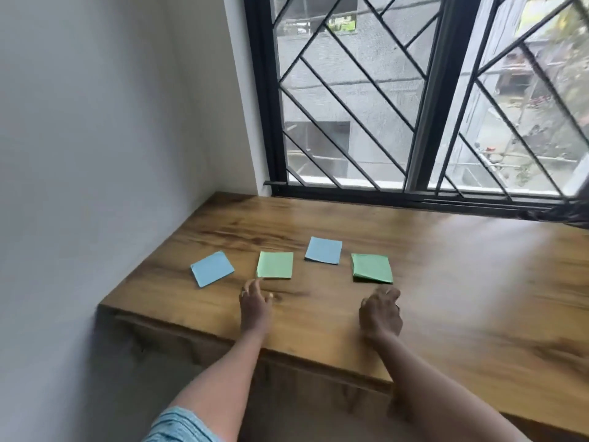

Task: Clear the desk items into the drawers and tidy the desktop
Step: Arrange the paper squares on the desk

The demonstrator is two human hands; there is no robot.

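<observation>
**A home study corner**

I face a wood-grain desk (446, 298) fitted into the corner of a plain white wall (95, 138), directly under a window (427, 122) with a black frame. A black metal grille (357, 92) of slanted bars guards the glass, and beyond it stands a grey neighbouring building (334, 68) with greenery (567, 20) beside it. Small blue and green note pads (274, 264) lie on the desk.

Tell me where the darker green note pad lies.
In the head view, the darker green note pad lies rightmost of four pads on the desk, just beyond the right hand and right of a blue pad.
</observation>
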